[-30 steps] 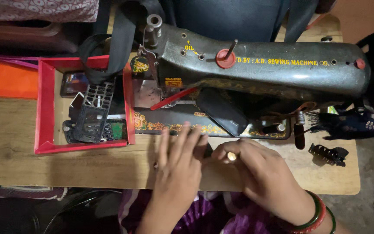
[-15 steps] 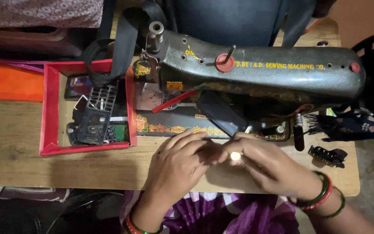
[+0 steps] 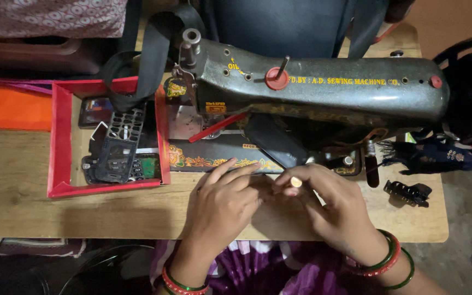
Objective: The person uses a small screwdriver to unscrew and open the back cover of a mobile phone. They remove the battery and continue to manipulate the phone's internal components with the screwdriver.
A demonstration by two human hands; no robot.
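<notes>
My right hand (image 3: 334,210) pinches a small round shiny metal piece (image 3: 296,182) between its fingertips, just in front of the base of a dark old sewing machine (image 3: 323,90). My left hand (image 3: 222,205) lies beside it on the wooden table (image 3: 23,191). Its fingers are stretched out, and their tips touch the right hand's fingers. I see nothing held in the left hand. Both wrists wear red and green bangles.
A red tray (image 3: 60,142) at the left holds a black phone keypad frame (image 3: 118,145) and circuit parts. A black strap (image 3: 148,60) hangs over the machine's head. A black hair clip (image 3: 408,192) and a dark fringed cloth (image 3: 432,155) lie at the right. Orange cloth (image 3: 12,106) lies far left.
My left hand's fingers, spread flat a second ago, have drawn together toward my right hand. The right hand has lifted the shiny piece slightly toward the machine.
</notes>
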